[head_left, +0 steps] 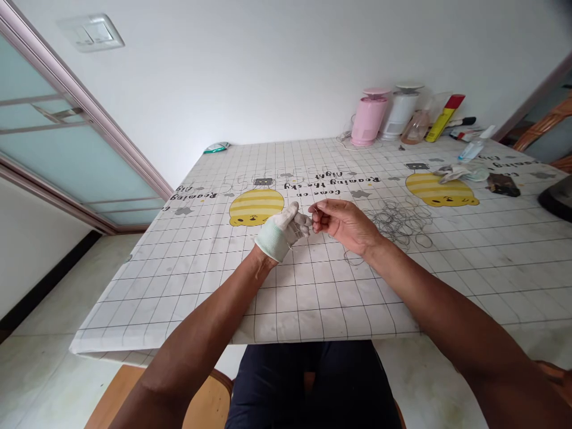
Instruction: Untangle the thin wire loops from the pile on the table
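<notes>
My left hand (290, 225) wears a white knit glove with a pale green cuff. Its fingers are curled in, and a thin wire-like strand (292, 245) shows below them. Bare and just to the right, my right hand (342, 223) has thumb and forefinger pinched on what looks like a thin strand, too fine to make out well. The two hands' fingertips nearly meet above the table. Beside and partly behind my right hand lies a tangled heap of thin grey wire-like loops (404, 223).
A checked tablecloth (205, 304) with yellow cartoon prints covers the table. At the back stand a pink device (369, 119), a white one (399, 116), bottles and a yellow can (444, 119). Another glove (462, 173) and a dark object (503, 185) lie at right. A green packet (217, 147) lies back left.
</notes>
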`<state>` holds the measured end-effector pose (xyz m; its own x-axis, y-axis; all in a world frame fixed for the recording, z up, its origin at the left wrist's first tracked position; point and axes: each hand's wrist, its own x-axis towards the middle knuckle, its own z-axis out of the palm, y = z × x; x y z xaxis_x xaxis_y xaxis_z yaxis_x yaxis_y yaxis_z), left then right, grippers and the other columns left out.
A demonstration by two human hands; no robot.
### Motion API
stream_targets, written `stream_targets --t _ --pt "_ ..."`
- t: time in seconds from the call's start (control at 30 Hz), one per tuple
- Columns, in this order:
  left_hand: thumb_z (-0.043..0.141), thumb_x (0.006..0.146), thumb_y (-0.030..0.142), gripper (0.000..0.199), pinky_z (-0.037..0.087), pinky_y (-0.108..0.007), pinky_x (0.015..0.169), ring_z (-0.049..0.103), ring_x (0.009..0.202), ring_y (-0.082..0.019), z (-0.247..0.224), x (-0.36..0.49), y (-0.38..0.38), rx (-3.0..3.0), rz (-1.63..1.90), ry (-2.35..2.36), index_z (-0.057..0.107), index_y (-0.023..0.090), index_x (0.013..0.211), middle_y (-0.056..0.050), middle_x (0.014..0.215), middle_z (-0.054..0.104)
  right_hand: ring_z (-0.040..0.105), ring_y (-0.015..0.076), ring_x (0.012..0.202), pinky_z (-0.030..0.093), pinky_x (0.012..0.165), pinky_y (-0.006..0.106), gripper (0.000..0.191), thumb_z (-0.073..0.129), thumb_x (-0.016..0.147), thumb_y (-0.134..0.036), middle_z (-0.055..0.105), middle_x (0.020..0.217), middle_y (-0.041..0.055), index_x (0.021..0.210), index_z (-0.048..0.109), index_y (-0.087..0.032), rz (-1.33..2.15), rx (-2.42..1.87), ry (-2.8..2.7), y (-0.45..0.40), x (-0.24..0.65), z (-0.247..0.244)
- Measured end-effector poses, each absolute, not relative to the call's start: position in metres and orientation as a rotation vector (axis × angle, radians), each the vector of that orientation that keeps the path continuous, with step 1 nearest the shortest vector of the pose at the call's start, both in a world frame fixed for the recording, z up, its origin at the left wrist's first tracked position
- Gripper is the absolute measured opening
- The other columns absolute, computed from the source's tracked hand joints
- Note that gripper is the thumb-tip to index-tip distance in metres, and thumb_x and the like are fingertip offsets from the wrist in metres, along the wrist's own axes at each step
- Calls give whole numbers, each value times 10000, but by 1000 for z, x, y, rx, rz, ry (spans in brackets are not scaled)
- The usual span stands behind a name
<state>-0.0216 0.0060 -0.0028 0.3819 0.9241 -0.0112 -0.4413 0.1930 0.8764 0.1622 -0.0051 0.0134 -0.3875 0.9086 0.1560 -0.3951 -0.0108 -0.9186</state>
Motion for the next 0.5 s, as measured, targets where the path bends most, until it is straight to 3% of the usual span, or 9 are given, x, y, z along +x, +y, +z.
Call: stream_targets --t 0.27,0.5 --pt "664 911 673 575 504 -290 686 612 635 -135 -4 -25 4 999 1021 603 639 153 666 -45 710 648 627 152 721 547 761 341 240 867 830 -371 668 788 14 962 798 -183 1658 -639 -1264 -3 165 12" --pt "701 890 654 536 513 -298 696 631 668 -156 -4 -24 -2 1002 1030 631 646 158 692 -56 720 664 614 154 718 530 733 330 184 841 855 -347 679 782 29 934 796 -187 1497 -670 -1314 -6 159 9"
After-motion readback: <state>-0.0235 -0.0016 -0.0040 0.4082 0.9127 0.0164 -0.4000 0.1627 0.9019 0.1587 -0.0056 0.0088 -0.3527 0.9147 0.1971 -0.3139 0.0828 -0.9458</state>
